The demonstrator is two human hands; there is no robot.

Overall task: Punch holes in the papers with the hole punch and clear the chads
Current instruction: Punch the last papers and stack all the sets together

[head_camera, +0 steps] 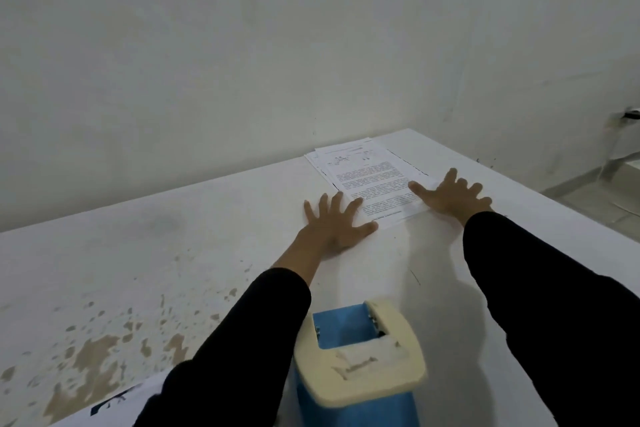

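A stack of printed papers (367, 177) lies on the white table (173, 236), near its far right corner. My left hand (332, 222) lies flat with spread fingers at the stack's near left corner, fingertips touching the paper edge. My right hand (453, 196) rests flat with spread fingers on the stack's right side. A blue hole punch with a cream handle (356, 367) stands close to me at the table's near edge, between my two black sleeves. No chads are visible.
The table meets a pale wall (242, 45) at the back. Brown worn patches (93, 357) mark the table's near left. A printed white sheet corner (114, 402) shows at the bottom left. The floor (595, 198) lies beyond the table's right edge.
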